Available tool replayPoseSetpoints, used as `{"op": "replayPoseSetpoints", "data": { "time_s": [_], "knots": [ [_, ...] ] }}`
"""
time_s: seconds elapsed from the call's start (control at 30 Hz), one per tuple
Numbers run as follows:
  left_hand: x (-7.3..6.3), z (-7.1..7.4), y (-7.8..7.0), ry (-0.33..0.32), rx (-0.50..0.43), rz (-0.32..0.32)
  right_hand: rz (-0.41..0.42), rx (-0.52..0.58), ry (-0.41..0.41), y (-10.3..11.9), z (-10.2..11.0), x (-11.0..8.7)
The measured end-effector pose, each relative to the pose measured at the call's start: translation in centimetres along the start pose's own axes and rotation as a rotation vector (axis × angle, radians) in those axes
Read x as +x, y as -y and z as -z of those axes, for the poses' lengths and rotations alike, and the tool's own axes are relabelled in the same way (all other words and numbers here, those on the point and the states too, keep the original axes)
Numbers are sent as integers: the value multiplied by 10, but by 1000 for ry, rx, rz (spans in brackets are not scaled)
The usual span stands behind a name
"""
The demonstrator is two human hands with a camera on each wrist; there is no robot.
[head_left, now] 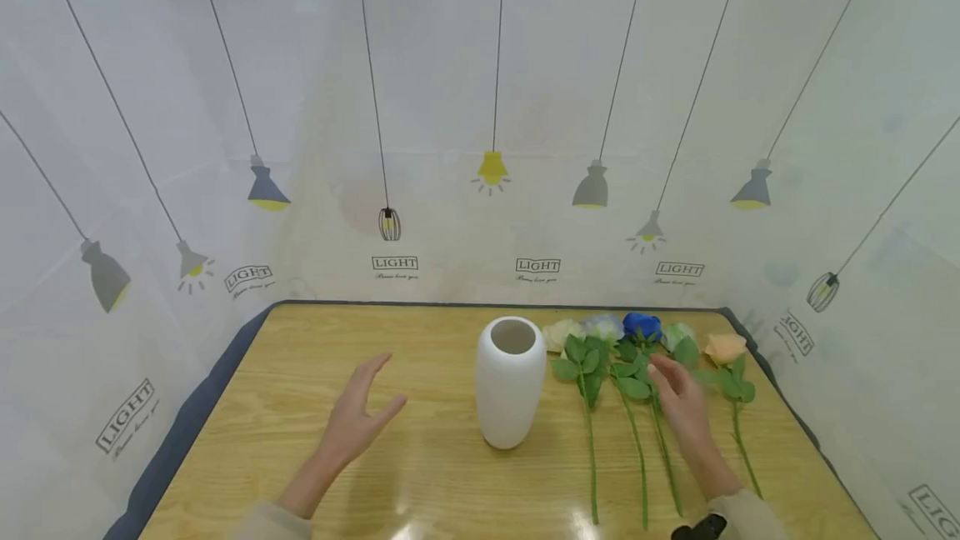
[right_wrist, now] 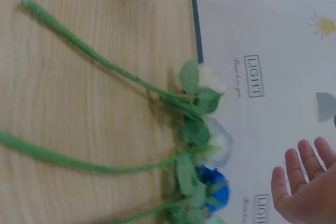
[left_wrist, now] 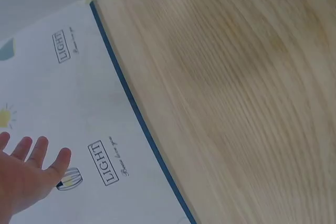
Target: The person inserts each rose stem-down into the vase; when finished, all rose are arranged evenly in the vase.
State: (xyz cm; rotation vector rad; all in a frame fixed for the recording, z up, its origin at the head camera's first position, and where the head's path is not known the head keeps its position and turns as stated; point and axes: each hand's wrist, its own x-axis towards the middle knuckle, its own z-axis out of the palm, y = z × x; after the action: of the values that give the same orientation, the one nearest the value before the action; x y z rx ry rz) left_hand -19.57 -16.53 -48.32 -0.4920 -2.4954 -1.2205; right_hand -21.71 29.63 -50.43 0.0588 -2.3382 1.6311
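Note:
A tall white vase [head_left: 507, 394] stands upright on the wooden table, its round mouth uncovered at the top. To its right lie several long-stemmed flowers, heads toward the back: a cream one [head_left: 562, 333], a pale blue one [right_wrist: 220, 142], a blue rose [head_left: 642, 325], a pale green-white one [head_left: 678, 333] and a peach rose [head_left: 725, 347]. My right hand [head_left: 681, 407] is over the flowers, between the blue rose's stem and the peach one, holding nothing; its fingers look spread in the right wrist view. Left of the vase, my left hand [head_left: 356, 419] hovers with thumb and fingers apart, holding nothing.
The wooden table [head_left: 315, 357] is bordered by a dark blue edge [head_left: 202, 398]. White wall sheeting [head_left: 435, 65] printed with hanging lamps encloses its back and sides. A black band [head_left: 699, 528] shows at my right wrist.

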Motion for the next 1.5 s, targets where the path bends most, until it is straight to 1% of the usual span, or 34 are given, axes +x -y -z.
{"op": "replayPoseSetpoints", "data": {
  "time_s": [0.03, 0.07, 0.1, 0.13, 0.17, 0.27, 0.37, 0.47, 0.57, 0.7, 0.8, 0.87, 0.97, 1.1, 1.17, 1.23, 1.33, 1.4, 1.5],
  "knots": [
    [-1, -4, -2, 14, -51, 25, -72, 8, 9, 9, -5, -4],
    [-2, -7, -4, 30, -98, 46, -128, 36, 8, 10, -9, -6],
    [-3, -11, -5, 44, -134, 59, -184, 53, 10, 11, -13, -7],
    [-3, -14, -7, 59, -165, 71, -255, 43, 19, 20, -18, -10],
    [-3, -17, -9, 73, -192, 82, -304, 55, 30, 20, -22, -12],
    [-2, -25, -16, 102, -249, 97, -400, 98, 50, 16, -32, -13],
    [1, -32, -23, 132, -285, 126, -449, 133, 84, 6, -42, -14],
    [4, -38, -29, 184, -320, 171, -476, 160, 124, -6, -49, -16],
    [8, -45, -33, 250, -367, 218, -499, 177, 147, -13, -55, -19],
    [14, -52, -40, 319, -410, 283, -541, 164, 132, -18, -65, -21],
    [18, -53, -51, 347, -462, 343, -560, 125, 121, -23, -71, -22],
    [21, -53, -59, 358, -496, 377, -552, 90, 119, -24, -74, -22],
    [23, -57, -63, 368, -521, 411, -547, 51, 104, -27, -78, -21],
    [24, -69, -56, 381, -528, 436, -516, -33, 107, -29, -85, -19],
    [26, -72, -55, 384, -530, 452, -486, -90, 113, -29, -87, -18],
    [27, -76, -53, 383, -525, 455, -455, -156, 123, -30, -87, -17],
    [29, -79, -54, 382, -526, 454, -437, -221, 132, -31, -87, -16],
    [30, -80, -54, 384, -527, 449, -424, -245, 142, -32, -86, -16],
    [30, -82, -54, 390, -526, 442, -421, -225, 157, -33, -84, -16]
  ]
}}
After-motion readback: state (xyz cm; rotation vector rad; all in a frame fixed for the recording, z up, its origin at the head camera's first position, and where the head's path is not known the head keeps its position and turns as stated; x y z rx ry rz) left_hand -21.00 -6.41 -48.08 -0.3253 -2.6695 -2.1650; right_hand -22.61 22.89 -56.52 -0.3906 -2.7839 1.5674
